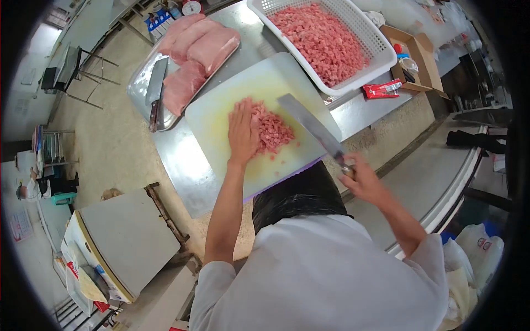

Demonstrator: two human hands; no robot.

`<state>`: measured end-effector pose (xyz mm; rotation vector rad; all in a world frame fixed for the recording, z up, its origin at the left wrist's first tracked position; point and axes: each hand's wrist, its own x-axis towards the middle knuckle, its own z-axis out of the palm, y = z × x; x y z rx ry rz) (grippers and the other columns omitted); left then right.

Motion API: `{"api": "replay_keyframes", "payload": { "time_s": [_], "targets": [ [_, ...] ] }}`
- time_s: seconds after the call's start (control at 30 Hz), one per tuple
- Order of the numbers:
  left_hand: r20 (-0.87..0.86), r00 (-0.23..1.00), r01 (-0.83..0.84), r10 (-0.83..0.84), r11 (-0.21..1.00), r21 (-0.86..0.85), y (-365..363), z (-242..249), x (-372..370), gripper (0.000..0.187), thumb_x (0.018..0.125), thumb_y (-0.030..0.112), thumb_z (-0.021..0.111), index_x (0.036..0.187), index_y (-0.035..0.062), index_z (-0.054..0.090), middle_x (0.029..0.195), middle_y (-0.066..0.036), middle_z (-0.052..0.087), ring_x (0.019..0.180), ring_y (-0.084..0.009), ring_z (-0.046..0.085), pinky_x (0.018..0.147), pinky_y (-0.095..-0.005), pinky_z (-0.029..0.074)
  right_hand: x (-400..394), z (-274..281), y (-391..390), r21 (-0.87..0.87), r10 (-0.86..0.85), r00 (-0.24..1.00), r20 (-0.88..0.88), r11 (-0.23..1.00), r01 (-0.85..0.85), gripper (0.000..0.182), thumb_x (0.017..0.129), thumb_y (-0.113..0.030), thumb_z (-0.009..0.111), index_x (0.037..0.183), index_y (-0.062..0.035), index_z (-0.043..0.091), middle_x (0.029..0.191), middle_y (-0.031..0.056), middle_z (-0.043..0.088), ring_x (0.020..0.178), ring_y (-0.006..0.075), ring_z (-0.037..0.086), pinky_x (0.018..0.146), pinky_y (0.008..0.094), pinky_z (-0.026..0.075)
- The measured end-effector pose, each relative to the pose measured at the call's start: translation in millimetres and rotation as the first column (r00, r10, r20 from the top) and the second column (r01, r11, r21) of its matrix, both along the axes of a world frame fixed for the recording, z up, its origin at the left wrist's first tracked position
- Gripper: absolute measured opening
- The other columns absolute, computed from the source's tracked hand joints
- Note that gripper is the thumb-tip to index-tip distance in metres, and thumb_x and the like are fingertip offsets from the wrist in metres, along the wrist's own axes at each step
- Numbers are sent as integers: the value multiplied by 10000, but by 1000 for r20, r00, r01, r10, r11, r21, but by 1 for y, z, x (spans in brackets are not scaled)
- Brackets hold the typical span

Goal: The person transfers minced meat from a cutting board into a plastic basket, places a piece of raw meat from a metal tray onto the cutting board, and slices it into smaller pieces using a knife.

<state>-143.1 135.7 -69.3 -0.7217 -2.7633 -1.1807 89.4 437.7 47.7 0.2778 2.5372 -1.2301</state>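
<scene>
On the white cutting board [210,118] lies a pile of diced pink meat [273,131]. My left hand [243,135] rests flat on the pile's left side, fingers stretched out and pointing away from me. My right hand [361,179] is closed round the handle of a cleaver [312,126]. The cleaver's long blade reaches up and left over the right part of the board, to the right of the meat pile and apart from it. A few small meat bits lie loose near the pile.
A metal tray [138,83] at the upper left holds large meat slabs [185,83] and a second knife [157,83]. Behind the board's right side stands a white basket [353,83] of diced meat, beside a red packet [382,89] and a cardboard box [428,60]. A person [41,188] is far left.
</scene>
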Motion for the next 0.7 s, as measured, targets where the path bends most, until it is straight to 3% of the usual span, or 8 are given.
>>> {"api": "replay_keyframes", "payload": {
  "time_s": [0.07,0.13,0.23,0.33,0.37,0.47,0.6,0.7],
  "targets": [
    [41,998,38,-41,998,54,9,3,14,611,1128,412,421,1594,17,432,1625,-230,448,1562,-422,324,1295,-515,172,-23,11,-35,-48,-98,982,164,993,107,542,967,-221,734,1408,-55,467,853,211,682,755,353,695,744,439,547],
    [70,997,13,-18,998,62,5,11,31,649,1098,421,481,1591,3,424,1654,-263,373,1565,-469,273,1278,-577,179,-20,-30,-66,-153,-89,992,-90,985,75,574,962,-237,742,1425,-30,473,833,218,657,727,355,677,727,454,531],
    [-92,993,61,-69,994,-90,11,38,77,737,1033,464,584,1593,13,420,1694,-283,265,1570,-512,198,1261,-655,135,-21,-23,-79,-310,-18,999,38,950,29,502,987,-230,720,1404,-39,516,794,157,638,651,280,650,629,411,529],
    [-162,967,148,-198,949,-277,25,31,94,853,940,530,680,1594,44,429,1722,-275,183,1573,-520,150,1231,-715,100,-20,-20,-50,-606,-240,868,435,635,479,440,1022,-230,682,1405,-67,539,737,79,596,586,183,605,532,329,500],
    [-160,958,176,-239,927,-330,27,25,92,893,906,554,710,1594,55,434,1730,-269,160,1574,-519,138,1219,-733,95,-16,-27,-33,-664,-257,874,412,573,481,396,1064,-245,619,1422,-96,540,720,28,554,554,111,548,486,265,463],
    [-304,951,-79,-59,903,-421,40,18,61,930,862,592,742,1586,92,440,1713,-223,229,1569,-477,188,1210,-705,166,-13,-68,34,-810,-54,869,491,340,478,405,1082,-280,589,1439,-99,527,706,31,531,526,112,507,478,272,444],
    [-266,963,-109,37,960,-258,51,30,60,783,909,537,709,1522,87,525,1650,-188,375,1524,-461,290,1197,-683,198,-30,-80,18,-807,-67,889,453,392,441,414,1094,-300,573,1445,-90,512,707,29,519,516,107,482,471,261,431],
    [-249,938,-299,242,927,-226,77,24,68,672,943,467,677,1483,82,572,1602,-179,456,1506,-444,343,1210,-649,213,-53,-75,-50,-786,-176,892,417,424,451,425,1092,-308,577,1435,-70,503,707,33,527,517,112,500,470,265,442]
  ]
}}
